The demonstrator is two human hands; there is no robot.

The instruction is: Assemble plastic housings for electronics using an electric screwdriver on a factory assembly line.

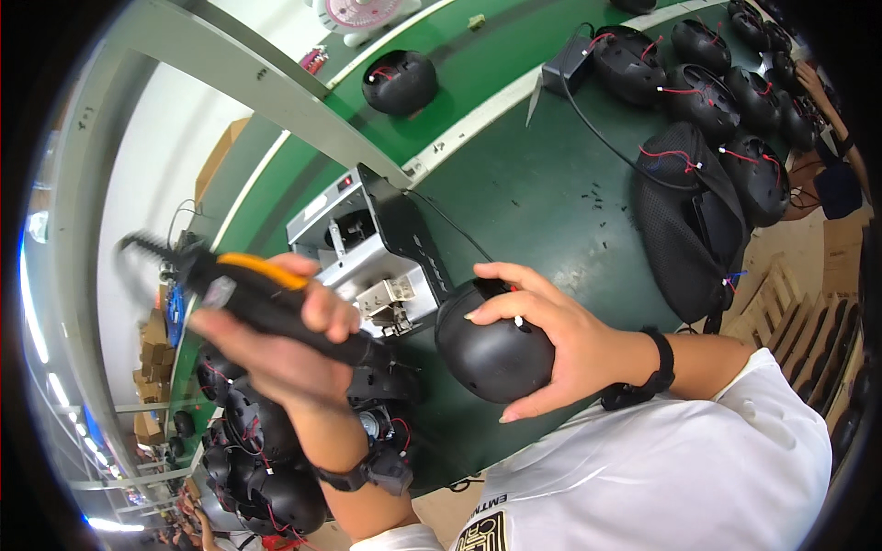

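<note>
In my left hand (294,354) is an electric screwdriver (253,289), black with an orange strip, gripped with the fingers wrapped round it. Hand and tool are smeared by motion, and a coiled cord (142,248) hangs off its far end. My right hand (574,344) clasps a smooth black rounded shell (496,354) on the green worktop, thumb on the near side and fingers over the top. A small white connector shows beneath those fingers. Just beyond the shell stands a silver and black screw feeder (372,248), lying between the two hands.
Several black shells with red wires (707,96) crowd the far right, near a black mesh-covered housing (689,220). More shells (266,441) are heaped at lower left. Loose screws (593,202) dot the green worktop (514,184). One shell (400,83) sits beyond a metal post (322,129). Another person's hand (813,87) shows at right.
</note>
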